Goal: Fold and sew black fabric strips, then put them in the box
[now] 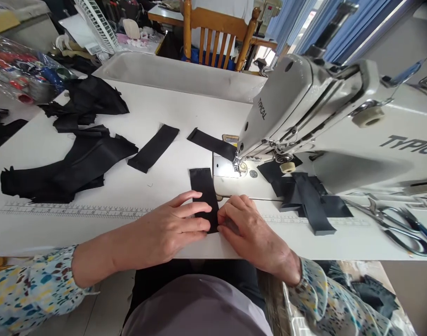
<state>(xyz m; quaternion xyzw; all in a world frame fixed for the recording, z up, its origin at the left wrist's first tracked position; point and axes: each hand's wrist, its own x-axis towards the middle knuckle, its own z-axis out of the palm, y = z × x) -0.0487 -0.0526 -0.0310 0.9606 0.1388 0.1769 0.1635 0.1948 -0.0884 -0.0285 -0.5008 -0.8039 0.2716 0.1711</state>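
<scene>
Left of the sewing machine [280, 98] on the desk [34, 235] lie three fabric strips [153, 148], with the fabric pile [66, 170] farther left. Fabric pieces [313, 205] lie before the machine's arm (scissors [402, 226] rest right of them); the slatted chair [217, 23] stands behind, leftward.

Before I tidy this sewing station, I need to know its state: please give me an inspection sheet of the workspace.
Surface: white table, ruler markings along the near side.
Job's things: black strip in front; another strip reaches the sewing machine; pieces overlap at right.
Clutter: black fabric heap and plastic bag left, scissors right.
Hands: left on the front strip, right at its edge.
Cables: nothing seen.
Surroundings: wooden chair, blue curtain.
</scene>
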